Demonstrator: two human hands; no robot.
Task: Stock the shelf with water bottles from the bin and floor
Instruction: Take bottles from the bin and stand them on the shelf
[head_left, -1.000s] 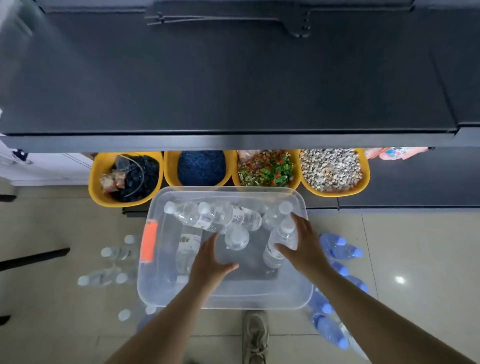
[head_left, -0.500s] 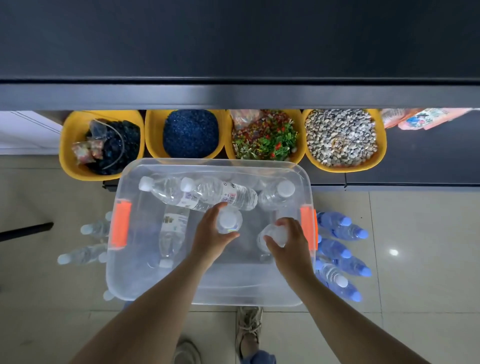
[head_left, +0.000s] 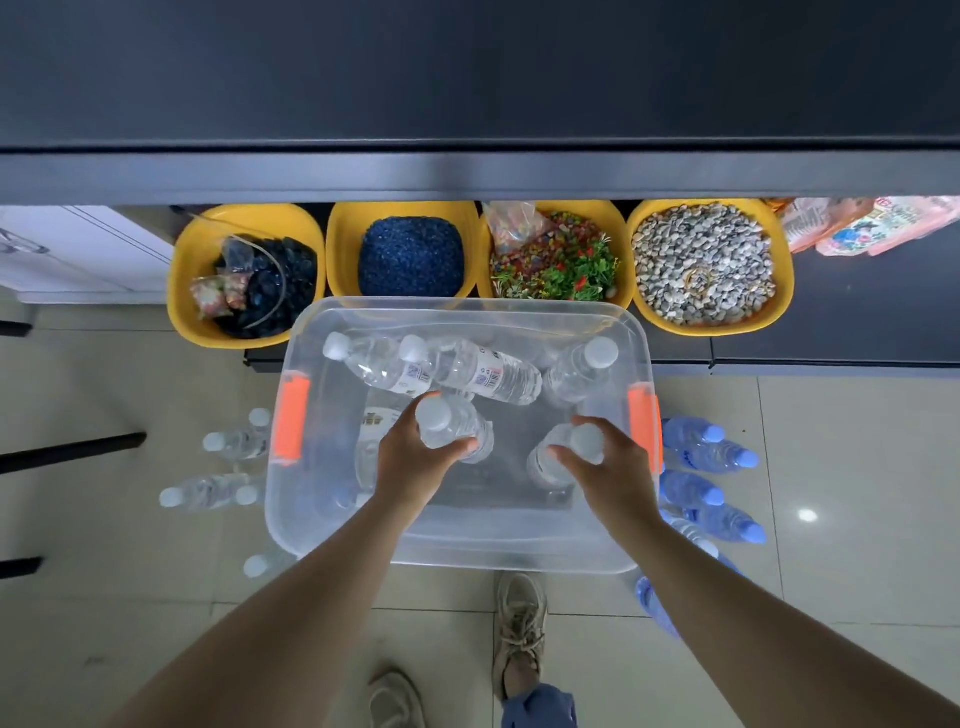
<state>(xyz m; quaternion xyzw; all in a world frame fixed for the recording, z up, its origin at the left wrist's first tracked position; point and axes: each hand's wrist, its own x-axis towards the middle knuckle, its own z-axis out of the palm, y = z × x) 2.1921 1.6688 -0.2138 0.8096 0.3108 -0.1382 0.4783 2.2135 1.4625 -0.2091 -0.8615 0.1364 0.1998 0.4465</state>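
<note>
I see my left hand (head_left: 415, 467) gripping one bottle (head_left: 452, 426), right hand (head_left: 613, 467) gripping another bottle (head_left: 566, 452) inside the bin (head_left: 467, 551); label print unreadable.

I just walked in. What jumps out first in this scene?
Two bare arms reach into a clear plastic bin on the floor; the left hand and right hand each grip a water bottle. Behind it sit four yellow tubs of pebbles, and blue bottles lie to its right.
</note>
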